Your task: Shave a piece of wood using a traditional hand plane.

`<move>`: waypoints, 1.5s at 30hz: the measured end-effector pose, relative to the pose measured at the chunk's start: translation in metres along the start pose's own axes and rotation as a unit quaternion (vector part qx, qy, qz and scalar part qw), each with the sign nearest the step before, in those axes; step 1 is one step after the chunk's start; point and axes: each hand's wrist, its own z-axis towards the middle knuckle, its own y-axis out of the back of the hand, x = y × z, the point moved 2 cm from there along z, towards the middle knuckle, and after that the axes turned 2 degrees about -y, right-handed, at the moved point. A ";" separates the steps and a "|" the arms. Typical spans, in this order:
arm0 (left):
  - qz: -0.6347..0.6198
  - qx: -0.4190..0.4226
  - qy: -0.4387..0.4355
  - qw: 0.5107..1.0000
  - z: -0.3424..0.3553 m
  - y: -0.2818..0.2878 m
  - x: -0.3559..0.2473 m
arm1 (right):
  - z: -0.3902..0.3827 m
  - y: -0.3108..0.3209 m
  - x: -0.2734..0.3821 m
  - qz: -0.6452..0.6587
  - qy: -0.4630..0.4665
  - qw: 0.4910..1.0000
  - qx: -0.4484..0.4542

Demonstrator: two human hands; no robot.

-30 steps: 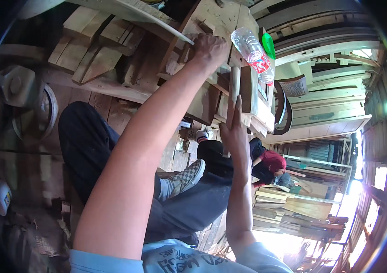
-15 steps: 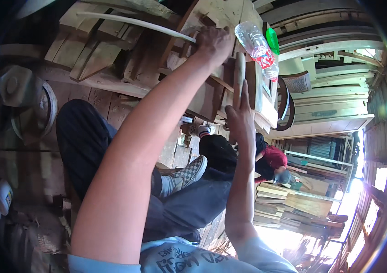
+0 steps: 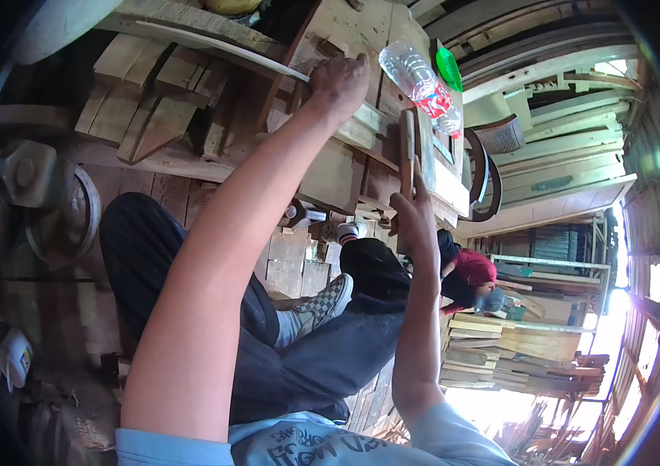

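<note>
My left hand (image 3: 338, 87) reaches far over the workbench (image 3: 376, 27), its fingers curled down at the end of a long, pale wooden strip (image 3: 221, 48). Its grip on the strip is partly hidden behind the knuckles. Further right, my right hand (image 3: 414, 217) is closed around a narrow, flat wooden piece (image 3: 407, 151) that points away from me. One finger lies stretched along that piece. A clear plastic bottle (image 3: 415, 81) with a red label lies on its side on the bench, just beyond the wooden piece. Beside the bottle is a green plastic object (image 3: 448, 70).
Stacked wooden blocks (image 3: 151, 101) sit at the left of the bench. A curved dark wooden part (image 3: 489, 182) stands by its right end. Past my knees, a person in a red shirt (image 3: 474, 268) bends low near piled boards (image 3: 493, 357). Long planks (image 3: 571, 155) line the right side.
The view has shifted slightly, so the bench and bottle appear a little further left and lower. My right hand and the wooden piece sit slightly nearer to me. The left hand stays at the strip's end.
</note>
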 end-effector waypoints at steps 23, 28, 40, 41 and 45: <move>0.000 -0.032 0.101 0.994 0.010 -0.013 -0.010 | 0.004 -0.022 0.046 -0.254 0.183 0.941 -0.125; 0.080 -0.070 0.097 0.990 0.007 -0.017 -0.018 | -0.026 -0.035 0.046 -0.322 0.133 0.928 -0.129; 0.031 -0.011 0.078 0.996 0.002 0.007 -0.016 | 0.021 -0.012 0.027 -0.216 0.114 0.963 -0.115; 0.040 -0.048 0.071 0.996 0.003 0.003 -0.009 | 0.028 -0.015 0.024 -0.154 0.104 0.979 -0.080; 0.009 0.019 0.058 0.998 0.007 -0.007 -0.005 | 0.021 -0.015 0.016 0.019 0.153 0.988 -0.007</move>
